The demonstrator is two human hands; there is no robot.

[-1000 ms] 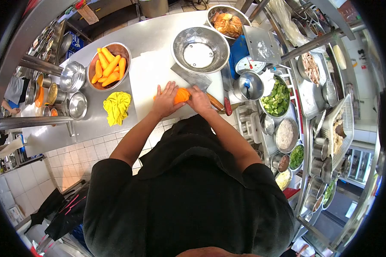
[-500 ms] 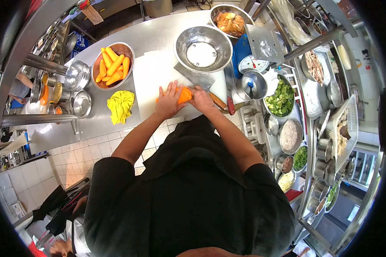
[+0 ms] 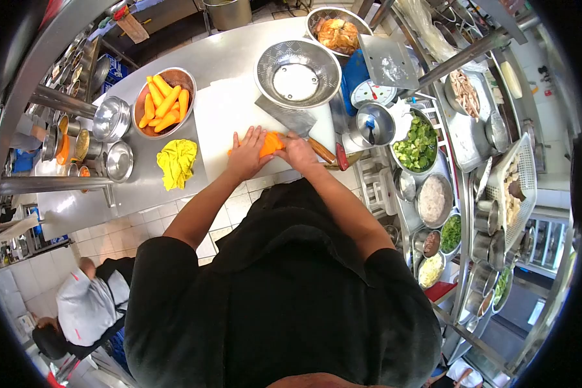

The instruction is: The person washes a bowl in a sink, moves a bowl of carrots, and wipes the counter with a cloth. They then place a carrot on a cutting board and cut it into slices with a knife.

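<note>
My left hand (image 3: 247, 154) lies over the left part of a sliced-looking carrot (image 3: 271, 143) on the white cutting board (image 3: 223, 113), fingers stretched out and slightly apart. At the carrot's right end is my right hand (image 3: 299, 153), its fingers curled and thumb touching the orange pieces; the fingertips are partly hidden. Just beyond both hands lies a cleaver-like wide metal blade (image 3: 288, 118). A wooden handle (image 3: 322, 150) sits right of my right hand, beside a red handle (image 3: 341, 157) at the board's edge.
A perforated metal colander (image 3: 297, 74) stands at the board's far side. Peeled carrots fill a steel bowl (image 3: 164, 103) on the left, near a yellow cloth (image 3: 176, 164). At right are a scale (image 3: 373, 94) and a bowl of chopped greens (image 3: 414, 142). Another person (image 3: 92, 297) is at lower left.
My right thumb has shifted left onto the carrot, and the orange pieces look more covered. The view has moved slightly. The person at lower left shows more fully.
</note>
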